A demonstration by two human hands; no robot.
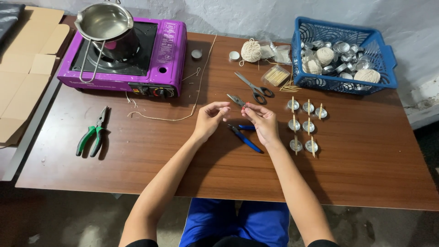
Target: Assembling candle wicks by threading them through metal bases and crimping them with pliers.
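Note:
My left hand (210,118) and my right hand (262,121) meet over the middle of the brown table (137,160). The fingertips of both pinch something small and thin between them; it looks like a short piece of wick, too small to be sure. Blue-handled pliers (246,139) lie on the table just under my hands, their jaws pointing away from me. To the right of my right hand stand several small metal cups (304,123), each with a wooden stick laid across it.
Behind my hands lie scissors (256,87), a box of wooden sticks (275,75) and a ball of string (250,49). A blue basket (343,84) holds cups and string balls. A purple stove (155,50) carries a steel pot (105,23). Green pliers (93,132) lie left, by cardboard (23,68).

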